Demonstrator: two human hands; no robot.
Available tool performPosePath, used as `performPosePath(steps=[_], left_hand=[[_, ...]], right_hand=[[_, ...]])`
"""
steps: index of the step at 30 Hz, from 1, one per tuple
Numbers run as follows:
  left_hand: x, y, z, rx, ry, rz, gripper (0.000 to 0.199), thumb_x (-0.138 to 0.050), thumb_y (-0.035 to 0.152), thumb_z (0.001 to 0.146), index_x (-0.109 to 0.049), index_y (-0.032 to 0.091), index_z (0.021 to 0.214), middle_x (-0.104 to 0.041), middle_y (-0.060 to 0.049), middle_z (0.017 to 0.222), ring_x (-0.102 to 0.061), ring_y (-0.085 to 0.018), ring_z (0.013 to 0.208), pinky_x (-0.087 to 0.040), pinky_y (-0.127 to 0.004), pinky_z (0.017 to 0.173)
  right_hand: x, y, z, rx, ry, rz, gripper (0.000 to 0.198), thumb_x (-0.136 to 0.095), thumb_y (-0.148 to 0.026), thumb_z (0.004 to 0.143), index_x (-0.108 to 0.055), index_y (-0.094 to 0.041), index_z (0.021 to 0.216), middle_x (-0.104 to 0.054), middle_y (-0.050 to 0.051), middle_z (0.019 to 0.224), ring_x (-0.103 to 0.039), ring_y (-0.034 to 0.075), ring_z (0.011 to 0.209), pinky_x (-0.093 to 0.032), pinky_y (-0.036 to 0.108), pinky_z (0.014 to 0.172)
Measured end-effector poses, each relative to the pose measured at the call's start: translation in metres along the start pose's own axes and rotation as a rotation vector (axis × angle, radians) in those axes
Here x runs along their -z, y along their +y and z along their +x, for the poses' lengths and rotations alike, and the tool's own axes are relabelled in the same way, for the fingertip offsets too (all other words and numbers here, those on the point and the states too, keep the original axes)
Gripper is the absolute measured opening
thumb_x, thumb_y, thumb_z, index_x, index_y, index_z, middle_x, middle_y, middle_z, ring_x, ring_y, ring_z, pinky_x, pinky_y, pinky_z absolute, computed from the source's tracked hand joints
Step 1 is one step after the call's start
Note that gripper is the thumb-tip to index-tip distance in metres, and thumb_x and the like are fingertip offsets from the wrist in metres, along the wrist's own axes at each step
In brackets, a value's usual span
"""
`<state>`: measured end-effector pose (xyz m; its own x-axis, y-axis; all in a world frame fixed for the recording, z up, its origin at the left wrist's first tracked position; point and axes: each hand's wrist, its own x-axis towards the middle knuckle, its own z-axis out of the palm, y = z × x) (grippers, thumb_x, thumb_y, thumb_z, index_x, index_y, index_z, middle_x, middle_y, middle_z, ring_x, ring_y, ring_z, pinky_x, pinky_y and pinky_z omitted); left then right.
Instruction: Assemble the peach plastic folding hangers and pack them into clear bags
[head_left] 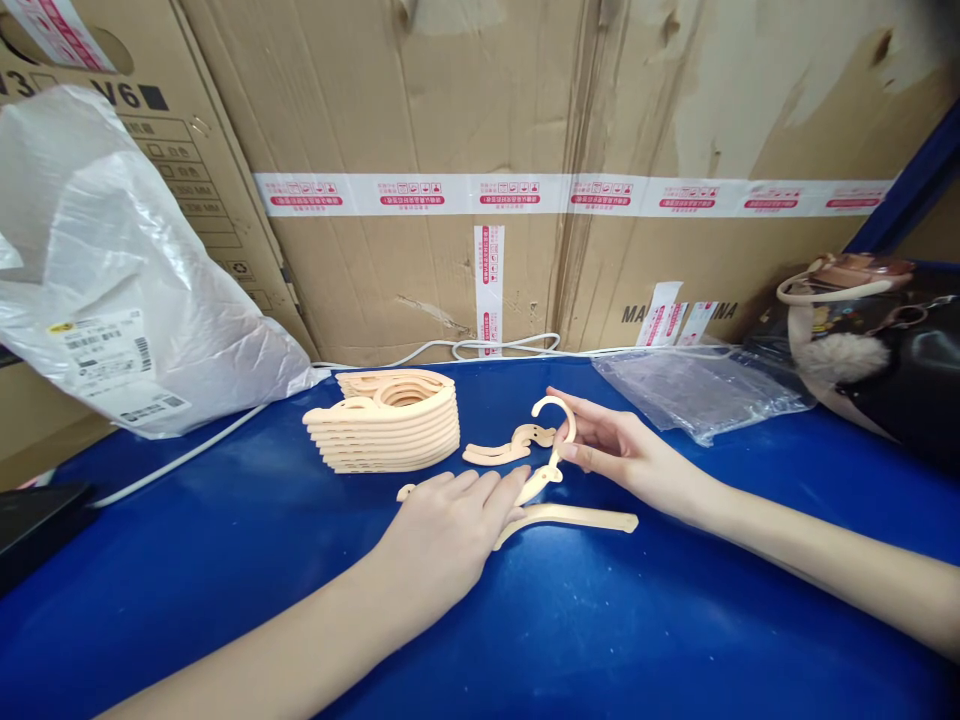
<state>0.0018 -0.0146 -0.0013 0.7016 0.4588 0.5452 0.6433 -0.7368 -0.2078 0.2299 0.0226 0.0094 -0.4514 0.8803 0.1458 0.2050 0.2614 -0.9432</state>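
Note:
A cream plastic folding hanger (536,487) lies low over the blue table under both hands. My right hand (611,440) pinches its curved hook (572,410) between thumb and fingers. Palm down, my left hand (450,520) covers the hanger's body with its fingers closed over it, hiding part of it. One arm of the hanger (585,516) sticks out to the right beneath the left fingers. Just behind the hands, another small folded hanger (499,453) rests on the table. To its left stands a neat stack of folded hangers (382,430) of the same colour.
Large cardboard boxes (420,110) wall off the back of the blue table (637,620). A white plastic parcel bag (150,270) leans at left, above a dark object (37,525). At right lie a clear plastic bag (697,390) and a black handbag (915,350). A white cable (517,346) runs behind.

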Motion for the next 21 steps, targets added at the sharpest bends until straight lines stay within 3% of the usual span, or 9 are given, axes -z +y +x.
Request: performPosePath(steps=[9,16,21], left_hand=[[-0.0015,-0.0010,-0.0012,0.015,-0.021,-0.029,0.044,-0.019,0.025,0.106,-0.061,0.011,0.112,-0.073,-0.004,0.081,-0.068,-0.017,0.064,-0.044,-0.028,0.051],[-0.0042,-0.0006,-0.0024,0.039,-0.098,-0.042,0.032,-0.031,0.018,0.102,-0.060,0.012,0.115,-0.073,-0.003,0.080,-0.069,-0.020,0.066,-0.047,-0.029,0.052],[0.0042,0.0008,-0.0012,0.147,-0.210,-0.135,0.032,-0.040,0.018,0.097,-0.054,0.014,0.125,-0.074,-0.006,0.096,-0.071,-0.025,0.077,-0.053,-0.036,0.060]], right_hand=[[-0.0008,0.0028,0.0004,-0.002,0.006,-0.039,0.074,-0.060,-0.036,0.086,-0.026,-0.016,0.150,-0.063,0.004,0.092,-0.061,0.019,0.086,-0.049,0.041,0.086],[-0.0020,0.0045,0.0012,0.020,-0.008,-0.011,0.074,-0.061,-0.035,0.086,-0.026,-0.017,0.149,-0.066,0.006,0.102,-0.063,0.019,0.092,-0.050,0.042,0.090],[-0.0069,-0.0041,0.0003,0.051,0.008,0.067,0.056,-0.065,-0.033,0.085,-0.042,-0.022,0.135,-0.068,0.005,0.104,-0.065,0.020,0.097,-0.050,0.040,0.091]])
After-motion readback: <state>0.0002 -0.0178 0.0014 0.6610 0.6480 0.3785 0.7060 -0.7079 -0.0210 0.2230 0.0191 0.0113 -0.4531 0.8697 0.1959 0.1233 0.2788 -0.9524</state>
